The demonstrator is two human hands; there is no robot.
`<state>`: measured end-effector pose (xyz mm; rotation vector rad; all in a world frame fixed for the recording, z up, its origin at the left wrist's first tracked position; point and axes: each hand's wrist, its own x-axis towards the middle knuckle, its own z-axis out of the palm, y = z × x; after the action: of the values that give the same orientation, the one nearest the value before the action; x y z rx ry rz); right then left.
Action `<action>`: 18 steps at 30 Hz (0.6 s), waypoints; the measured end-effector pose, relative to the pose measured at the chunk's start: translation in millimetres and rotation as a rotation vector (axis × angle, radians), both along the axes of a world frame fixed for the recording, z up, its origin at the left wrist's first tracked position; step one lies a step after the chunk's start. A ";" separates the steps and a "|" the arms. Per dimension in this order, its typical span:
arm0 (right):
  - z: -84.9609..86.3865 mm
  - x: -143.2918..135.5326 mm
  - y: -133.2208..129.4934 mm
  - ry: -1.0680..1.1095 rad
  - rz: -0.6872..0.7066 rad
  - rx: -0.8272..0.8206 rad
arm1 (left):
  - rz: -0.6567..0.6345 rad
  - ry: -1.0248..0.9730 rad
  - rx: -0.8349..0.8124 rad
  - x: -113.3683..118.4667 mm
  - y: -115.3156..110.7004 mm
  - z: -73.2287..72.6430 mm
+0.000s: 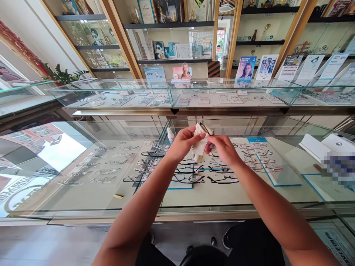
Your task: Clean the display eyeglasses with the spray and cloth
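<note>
Above the glass counter, both hands meet around a cream cleaning cloth (199, 147). My left hand (181, 143) is closed on the cloth, thumb on top. A pair of glasses (204, 129) sits partly wrapped in it; a dark, thin arm pokes out at the top, while most of the frame is hidden by cloth and fingers. My right hand (224, 148) pinches the glasses from the other side, its fingertips touching the cloth. Just behind my left hand stands a small white spray bottle (170, 135).
Rows of dark-framed glasses (188, 178) lie inside the glass display counter (222, 195), with pinkish frames (266, 162) to the right. A small yellow object (118, 196) lies at left. A white device (340, 144) stands at right. Behind runs another glass case (124, 88).
</note>
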<state>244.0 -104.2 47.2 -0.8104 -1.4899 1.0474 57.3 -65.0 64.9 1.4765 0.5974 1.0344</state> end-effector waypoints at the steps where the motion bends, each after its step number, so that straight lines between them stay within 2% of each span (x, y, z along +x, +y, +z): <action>1: 0.6 0.3 -0.1 0.002 0.005 0.000 | 0.003 -0.003 0.004 -0.9 0.6 0.0; 12: -2.1 -2.0 -1.4 -0.017 0.022 0.009 | 0.131 -0.031 0.034 12.9 -7.3 0.0; 18: -3.5 -2.9 -0.1 0.054 0.046 -0.038 | 0.189 -0.020 0.067 17.3 -10.5 -8.5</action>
<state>241.1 -104.3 43.7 -0.7715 -1.4528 1.1268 74.6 -75.6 56.4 1.4865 0.7046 1.2247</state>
